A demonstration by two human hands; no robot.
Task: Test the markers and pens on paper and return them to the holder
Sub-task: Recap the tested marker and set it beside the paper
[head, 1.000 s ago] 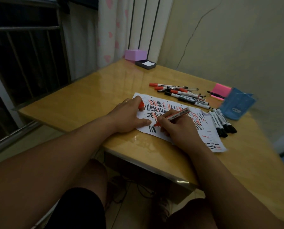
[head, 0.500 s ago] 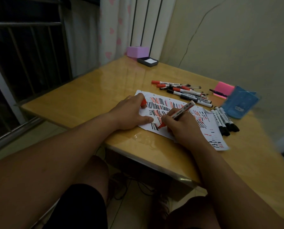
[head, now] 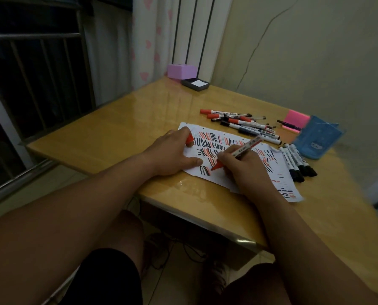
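**Red marker's tip is on the paper, its tail aimed at the holder**

The red marker [head: 242, 150] slants from its tip, which touches the paper [head: 221, 180] at the near left, up to its tail at the far right. Its long axis points roughly at the blue holder [head: 315, 142], which stands well apart at the far right. My right hand [head: 244, 172] grips the marker in a writing hold and is the nearer hand to that holder. My left hand [head: 172, 153] lies just left of the tip, pressing the sheet flat. It seems to pinch the red cap [head: 189, 139] between its fingers, though the dim view hides how.
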